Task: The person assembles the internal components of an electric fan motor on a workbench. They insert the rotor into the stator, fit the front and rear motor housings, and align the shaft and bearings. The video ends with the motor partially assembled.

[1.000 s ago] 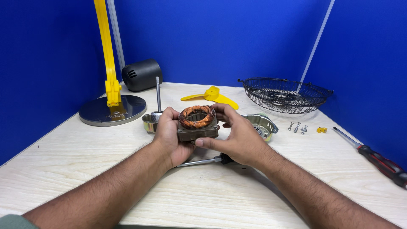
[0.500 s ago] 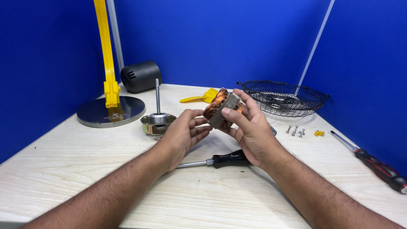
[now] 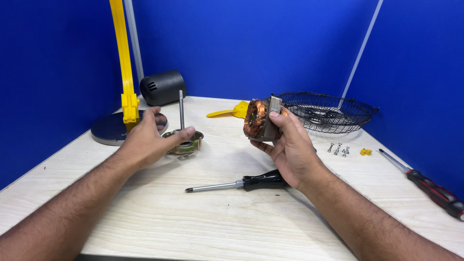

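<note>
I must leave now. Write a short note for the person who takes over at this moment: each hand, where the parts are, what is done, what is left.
Right hand: grips the stator with copper windings, lifted above the table.
Left hand: open, at the rotor with upright shaft standing on the table.
Black-handled screwdriver lies in front; loose screws and red-handled screwdriver to the right; wire fan guard behind.
Done: stator is off the rotor.
Left: stator is not yet set down; the parts lie separate.
</note>
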